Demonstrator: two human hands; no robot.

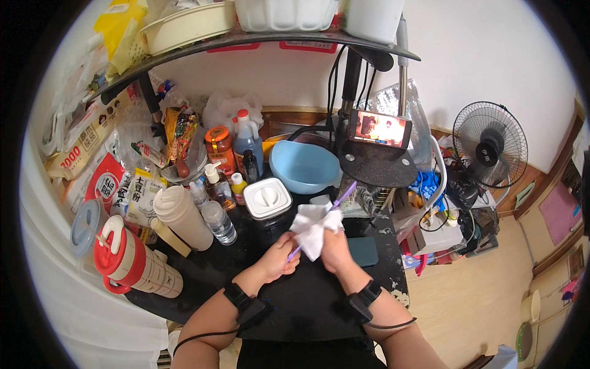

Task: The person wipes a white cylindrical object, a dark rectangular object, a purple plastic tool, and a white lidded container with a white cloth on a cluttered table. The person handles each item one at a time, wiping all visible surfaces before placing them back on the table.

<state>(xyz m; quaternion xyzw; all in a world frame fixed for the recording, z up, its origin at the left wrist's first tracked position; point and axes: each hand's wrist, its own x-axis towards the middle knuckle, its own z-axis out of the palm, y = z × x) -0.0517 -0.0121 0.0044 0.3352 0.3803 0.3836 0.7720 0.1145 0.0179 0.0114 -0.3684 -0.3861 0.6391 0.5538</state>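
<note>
My left hand (pixel 276 259) is closed around the lower end of a thin purple stick (pixel 345 195), above the black table (pixel 299 309). My right hand (pixel 335 246) grips a crumpled white cloth or tissue (pixel 312 230) wrapped about the middle of that stick. The stick slants, and its upper end pokes out past the cloth toward the upper right. What the right fingers do under the cloth is hidden. A light blue plastic basin (pixel 302 168) stands just beyond, beside a white-lidded square container (pixel 267 198). A dark green flat object (pixel 362 252) lies right of my right hand.
Bottles, a clear jar (pixel 219 223), a cream tumbler (pixel 182 217) and a red-lidded jug (pixel 133 258) crowd the left. A phone (pixel 379 129) leans on a small black platform (pixel 379 163). Overhead runs a loaded shelf (pixel 276 39). To the right stands a black fan (pixel 489 145).
</note>
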